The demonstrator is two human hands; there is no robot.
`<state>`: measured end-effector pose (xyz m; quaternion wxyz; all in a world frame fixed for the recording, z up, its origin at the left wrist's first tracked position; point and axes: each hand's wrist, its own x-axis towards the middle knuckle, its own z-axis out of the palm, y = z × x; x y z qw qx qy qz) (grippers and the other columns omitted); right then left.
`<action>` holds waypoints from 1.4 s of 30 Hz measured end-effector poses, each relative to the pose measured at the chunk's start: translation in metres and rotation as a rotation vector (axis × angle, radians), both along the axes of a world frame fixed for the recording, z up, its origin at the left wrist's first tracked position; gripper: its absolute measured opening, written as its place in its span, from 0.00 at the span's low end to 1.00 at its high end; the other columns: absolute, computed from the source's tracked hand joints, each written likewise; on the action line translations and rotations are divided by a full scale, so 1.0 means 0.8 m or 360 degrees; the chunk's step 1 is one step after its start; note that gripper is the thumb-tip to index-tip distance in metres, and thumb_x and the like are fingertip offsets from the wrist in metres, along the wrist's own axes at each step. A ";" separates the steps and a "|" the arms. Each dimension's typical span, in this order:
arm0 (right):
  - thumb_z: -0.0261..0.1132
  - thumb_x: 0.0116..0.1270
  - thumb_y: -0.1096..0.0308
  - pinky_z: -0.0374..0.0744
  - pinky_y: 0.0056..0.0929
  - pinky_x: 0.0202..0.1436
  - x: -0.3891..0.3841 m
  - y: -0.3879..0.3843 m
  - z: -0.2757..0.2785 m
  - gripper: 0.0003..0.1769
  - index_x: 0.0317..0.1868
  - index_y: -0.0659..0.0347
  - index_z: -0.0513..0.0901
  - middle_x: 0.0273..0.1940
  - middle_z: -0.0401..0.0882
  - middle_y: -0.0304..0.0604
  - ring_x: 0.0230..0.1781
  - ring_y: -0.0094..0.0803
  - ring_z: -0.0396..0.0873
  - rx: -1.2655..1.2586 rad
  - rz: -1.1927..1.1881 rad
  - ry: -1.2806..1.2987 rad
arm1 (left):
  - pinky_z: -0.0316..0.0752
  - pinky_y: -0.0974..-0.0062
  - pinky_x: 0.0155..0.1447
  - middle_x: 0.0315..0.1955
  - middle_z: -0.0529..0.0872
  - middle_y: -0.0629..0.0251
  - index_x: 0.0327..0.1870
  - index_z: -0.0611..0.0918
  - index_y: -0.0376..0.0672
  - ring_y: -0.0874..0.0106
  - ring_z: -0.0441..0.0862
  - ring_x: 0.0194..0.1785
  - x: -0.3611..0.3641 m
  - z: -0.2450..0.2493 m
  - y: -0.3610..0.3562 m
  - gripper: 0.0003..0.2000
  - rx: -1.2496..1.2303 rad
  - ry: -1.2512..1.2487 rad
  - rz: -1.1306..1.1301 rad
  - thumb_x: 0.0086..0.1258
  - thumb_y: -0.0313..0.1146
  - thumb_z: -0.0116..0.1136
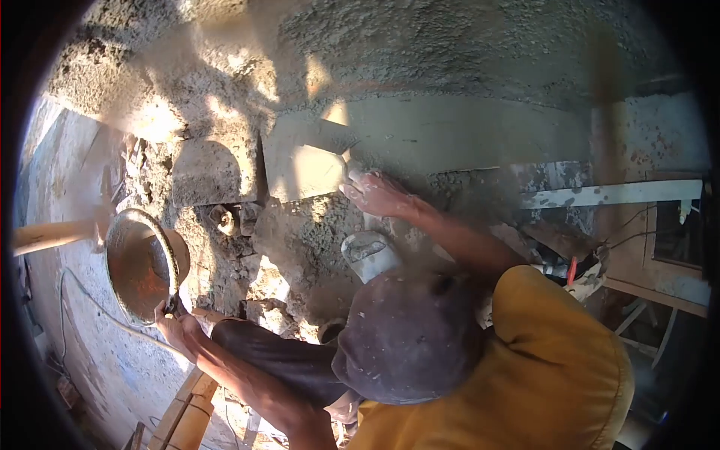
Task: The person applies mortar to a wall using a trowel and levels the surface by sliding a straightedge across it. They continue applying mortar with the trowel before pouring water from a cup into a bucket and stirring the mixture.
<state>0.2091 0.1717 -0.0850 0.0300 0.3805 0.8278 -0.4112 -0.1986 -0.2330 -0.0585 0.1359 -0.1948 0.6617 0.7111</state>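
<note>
Neither my left hand nor my right hand is in view. Below me is a co-worker in a dark cap (412,337) and a yellow shirt (525,375). The co-worker's left hand (178,326) grips the rim of a round, mortar-stained bucket (139,266), tilted so its inside shows. The co-worker's right hand (379,195) is at the lower edge of a smooth, wet grey plaster band (465,131). Its fingers close around something small and pale that I cannot make out. Sunlit patches lie on the plaster beside that hand.
Rough grey render (420,52) covers the upper wall. A squarish slab (214,172) and broken masonry (292,247) are at left centre. A wooden pole (56,236) juts in at left, above a cable (90,300). A pale board (622,193) crosses the right side.
</note>
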 end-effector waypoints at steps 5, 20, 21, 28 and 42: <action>0.53 0.82 0.48 0.76 0.55 0.67 0.036 -0.036 0.035 0.28 0.62 0.65 0.83 0.63 0.80 0.64 0.64 0.59 0.80 -0.0215 0.0394 -0.0500 | 0.87 0.71 0.52 0.37 0.87 0.55 0.42 0.83 0.31 0.61 0.87 0.41 -0.057 -0.060 -0.006 0.07 -0.0189 0.0127 -0.0381 0.71 0.26 0.56; 0.57 0.80 0.48 0.82 0.45 0.49 0.210 -0.118 0.070 0.28 0.47 0.71 0.80 0.34 0.85 0.56 0.36 0.54 0.85 -0.0363 -0.1506 0.0166 | 0.85 0.71 0.47 0.46 0.88 0.52 0.57 0.82 0.27 0.63 0.87 0.44 -0.102 -0.103 -0.033 0.18 -0.0547 0.0187 -0.0805 0.71 0.22 0.45; 0.57 0.79 0.48 0.82 0.44 0.49 0.231 -0.126 0.062 0.28 0.48 0.72 0.80 0.34 0.85 0.55 0.35 0.51 0.85 -0.0432 -0.1643 0.0134 | 0.84 0.71 0.46 0.44 0.87 0.53 0.55 0.83 0.28 0.64 0.86 0.43 -0.089 -0.092 -0.024 0.16 -0.0445 0.0107 -0.0725 0.74 0.25 0.45; 0.64 0.75 0.54 0.80 0.42 0.24 0.312 -0.101 -0.087 0.21 0.45 0.69 0.77 0.32 0.81 0.49 0.23 0.40 0.82 0.0093 -0.2147 -0.0133 | 0.84 0.73 0.49 0.42 0.86 0.56 0.52 0.83 0.31 0.64 0.86 0.41 -0.051 -0.059 0.031 0.13 -0.0207 -0.0049 -0.0456 0.75 0.26 0.48; 0.65 0.74 0.55 0.77 0.35 0.20 0.231 -0.138 -0.027 0.12 0.42 0.52 0.74 0.27 0.71 0.36 0.21 0.30 0.75 -0.0971 -0.2408 0.0880 | 0.84 0.73 0.50 0.41 0.86 0.55 0.46 0.82 0.31 0.65 0.86 0.40 -0.045 -0.059 0.037 0.08 -0.0218 -0.0036 -0.0543 0.74 0.28 0.57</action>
